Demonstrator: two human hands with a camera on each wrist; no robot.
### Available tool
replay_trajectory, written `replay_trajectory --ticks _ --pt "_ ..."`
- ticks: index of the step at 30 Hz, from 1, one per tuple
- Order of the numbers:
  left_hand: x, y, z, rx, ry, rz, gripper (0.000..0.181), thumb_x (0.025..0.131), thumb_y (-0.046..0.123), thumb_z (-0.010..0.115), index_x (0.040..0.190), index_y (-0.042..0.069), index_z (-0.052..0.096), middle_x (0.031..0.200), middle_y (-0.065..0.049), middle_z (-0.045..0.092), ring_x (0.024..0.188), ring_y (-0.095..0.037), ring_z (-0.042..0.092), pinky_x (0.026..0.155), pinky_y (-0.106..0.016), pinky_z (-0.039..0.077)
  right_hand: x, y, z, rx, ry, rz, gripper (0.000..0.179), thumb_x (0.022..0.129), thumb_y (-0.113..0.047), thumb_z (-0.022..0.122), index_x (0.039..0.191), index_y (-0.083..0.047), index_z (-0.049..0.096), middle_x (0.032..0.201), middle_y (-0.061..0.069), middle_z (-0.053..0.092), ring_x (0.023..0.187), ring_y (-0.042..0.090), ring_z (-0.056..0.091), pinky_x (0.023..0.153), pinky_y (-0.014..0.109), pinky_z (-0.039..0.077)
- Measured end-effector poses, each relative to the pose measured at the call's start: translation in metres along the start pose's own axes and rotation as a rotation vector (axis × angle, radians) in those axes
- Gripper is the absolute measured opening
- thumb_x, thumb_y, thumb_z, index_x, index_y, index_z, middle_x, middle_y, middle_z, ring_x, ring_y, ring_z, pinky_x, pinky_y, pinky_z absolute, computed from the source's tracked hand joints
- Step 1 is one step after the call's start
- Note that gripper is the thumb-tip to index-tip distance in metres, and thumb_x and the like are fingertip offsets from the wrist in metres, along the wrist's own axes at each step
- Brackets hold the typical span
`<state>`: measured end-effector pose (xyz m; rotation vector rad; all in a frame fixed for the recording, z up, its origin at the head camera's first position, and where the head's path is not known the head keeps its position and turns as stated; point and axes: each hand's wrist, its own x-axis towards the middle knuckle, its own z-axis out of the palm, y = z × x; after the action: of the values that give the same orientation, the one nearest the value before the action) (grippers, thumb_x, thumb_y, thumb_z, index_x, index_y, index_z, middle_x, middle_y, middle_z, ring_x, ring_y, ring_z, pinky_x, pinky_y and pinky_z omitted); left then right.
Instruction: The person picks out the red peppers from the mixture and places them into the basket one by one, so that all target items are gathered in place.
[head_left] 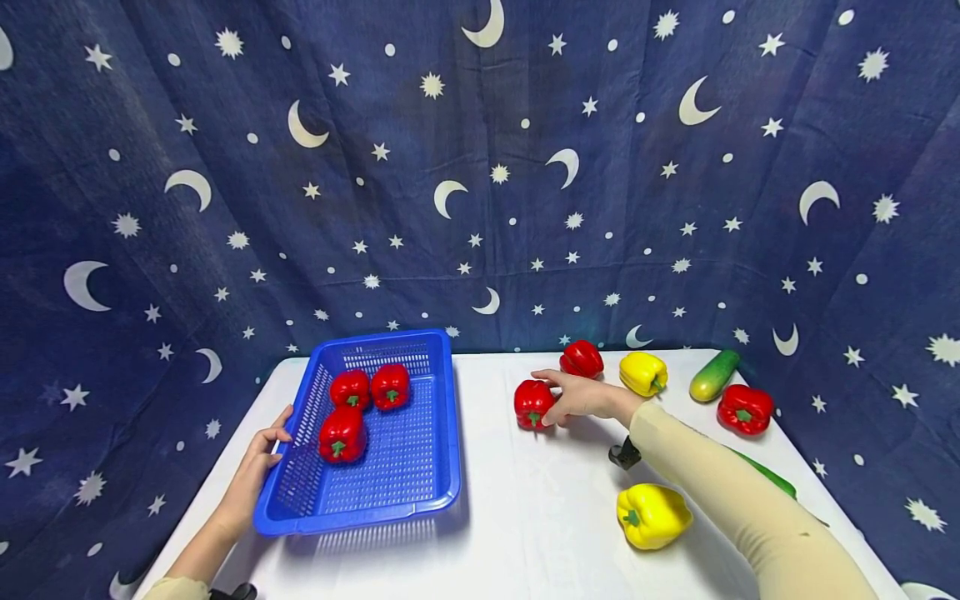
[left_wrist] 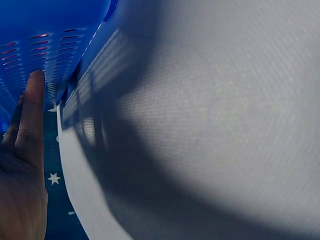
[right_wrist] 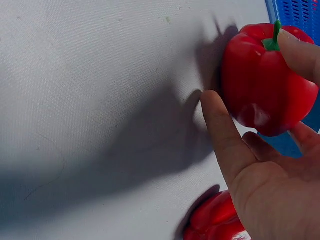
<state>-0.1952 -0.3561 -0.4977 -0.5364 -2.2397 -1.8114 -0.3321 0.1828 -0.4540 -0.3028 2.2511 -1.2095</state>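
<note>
In the head view my right hand [head_left: 581, 396] has its thumb and fingers around a red bell pepper [head_left: 531, 404] in the middle of the white table. The right wrist view shows the thumb against the pepper's green stem [right_wrist: 271, 44], with one finger [right_wrist: 222, 135] stretched along its side. My left hand [head_left: 255, 467] touches the left side of a blue plastic basket [head_left: 397, 467]. From below, the left wrist view shows a straight finger [left_wrist: 32, 110] against the slotted wall. Three red bell peppers [head_left: 342, 433] sit toward the basket's left and back.
Behind the right hand lie another red pepper [head_left: 582, 359] and a yellow pepper [head_left: 643, 373]. Farther right are a cucumber [head_left: 714, 375] and a red pepper [head_left: 745, 409]. A yellow pepper [head_left: 654, 516] is nearer; a long green vegetable [head_left: 765, 473] is partly behind the sleeve.
</note>
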Motion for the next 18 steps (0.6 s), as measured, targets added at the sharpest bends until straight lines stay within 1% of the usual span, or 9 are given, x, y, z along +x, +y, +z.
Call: replay_trajectory --ticks 4,5,7,12,15,18 --pt "-0.0004 -0.0009 -0.0002 -0.009 -0.002 0.009 0.022 0.096 -0.011 0.025 0.115 -0.010 0.035 0.169 -0.008 0.022 0.145 0.004 0.024 0.105 -0.015 0.023 0.0022 0.0017 0.0010 -0.027 0.006 -0.005 0.103 0.072 -0.007 0.087 0.159 -0.017 0.033 0.154 0.018 0.038 0.092 0.025 0.060 0.082 0.045 0.054" --pt "-0.0005 -0.0012 -0.0003 -0.010 -0.002 0.011 0.022 0.096 -0.011 0.025 0.115 -0.010 0.035 0.169 -0.008 0.022 0.145 0.004 0.024 0.105 -0.015 0.023 0.0026 0.0019 0.0014 -0.028 0.004 -0.006 0.103 0.072 -0.007 0.087 0.159 -0.017 0.033 0.153 0.018 0.038 0.092 0.027 0.060 0.082 0.045 0.054" --pt "-0.0007 -0.0016 -0.0006 -0.012 -0.002 0.013 0.022 0.096 -0.011 0.025 0.115 -0.010 0.035 0.169 -0.008 0.022 0.145 0.004 0.024 0.105 -0.015 0.023 0.0032 0.0019 0.0021 -0.038 0.009 -0.009 0.103 0.071 -0.007 0.087 0.159 -0.017 0.034 0.152 0.018 0.039 0.101 0.026 0.058 0.081 0.044 0.054" --pt "-0.0010 -0.0027 -0.0011 -0.019 -0.004 0.013 0.021 0.097 -0.011 0.025 0.115 -0.010 0.035 0.169 -0.007 0.022 0.145 0.004 0.024 0.105 -0.015 0.024 0.0039 0.0023 0.0031 -0.052 0.020 -0.021 0.104 0.070 -0.005 0.087 0.159 -0.016 0.035 0.149 0.019 0.042 0.116 0.031 0.051 0.081 0.040 0.055" --pt "-0.0010 -0.0030 -0.0012 -0.021 -0.005 0.016 0.021 0.097 -0.011 0.025 0.115 -0.010 0.036 0.169 -0.007 0.022 0.146 0.003 0.024 0.105 -0.015 0.024 0.0045 0.0034 0.0027 -0.063 0.024 -0.023 0.104 0.070 -0.006 0.088 0.159 -0.016 0.035 0.149 0.019 0.043 0.120 0.033 0.049 0.082 0.038 0.055" --pt "-0.0009 -0.0030 -0.0011 -0.020 -0.005 0.017 0.022 0.096 -0.011 0.025 0.115 -0.010 0.036 0.169 -0.009 0.021 0.146 0.004 0.024 0.104 -0.015 0.024 0.0054 0.0046 0.0021 -0.071 0.023 -0.023 0.104 0.070 -0.007 0.088 0.159 -0.017 0.035 0.149 0.018 0.043 0.121 0.033 0.048 0.083 0.038 0.055"
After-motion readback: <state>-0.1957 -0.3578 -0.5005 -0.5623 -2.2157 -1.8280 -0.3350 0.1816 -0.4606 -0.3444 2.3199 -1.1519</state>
